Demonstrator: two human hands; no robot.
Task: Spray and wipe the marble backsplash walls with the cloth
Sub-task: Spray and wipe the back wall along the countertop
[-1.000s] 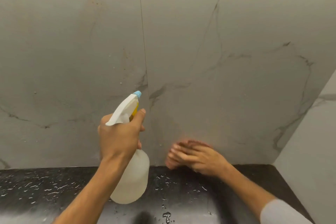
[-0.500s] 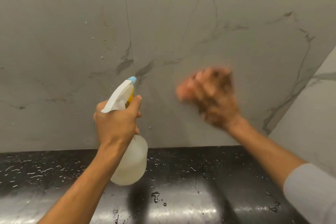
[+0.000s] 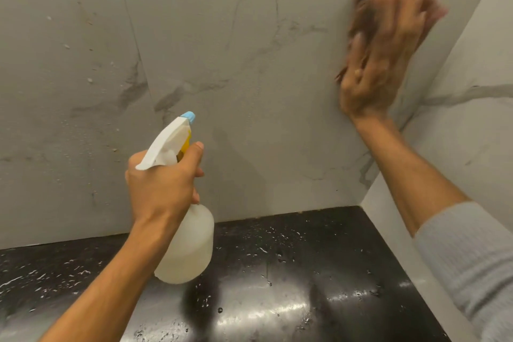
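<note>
Head view: the left hand (image 3: 161, 183) sits at about 7 o'clock of the frame, fingers wrapped closed around the neck of the spray bottle (image 3: 186, 241). The thumb lies along the yellow trigger side. The bottle's white head and blue nozzle (image 3: 188, 117) project from the top of the fist toward 1 o'clock, aimed at the marble backsplash (image 3: 222, 50). The translucent bottle body hangs below the hand at its 5 o'clock, clear of the black countertop (image 3: 277, 272).

The right hand (image 3: 380, 58) is at about 2 o'clock of the frame, motion-blurred, fingers extended and pressed flat against the backsplash near the corner where it meets the side wall (image 3: 477, 119). The cloth (image 3: 361, 16), brownish and also blurred, lies between the palm and the marble. It shows at the hand's 11 o'clock edge, beyond the fingertips, and along its left edge. Its exact outline cannot be determined.

A grey sleeve (image 3: 472, 258) covers the right forearm at 4 o'clock. Water droplets dot the backsplash at 9 o'clock and the wet countertop at 6 o'clock.
</note>
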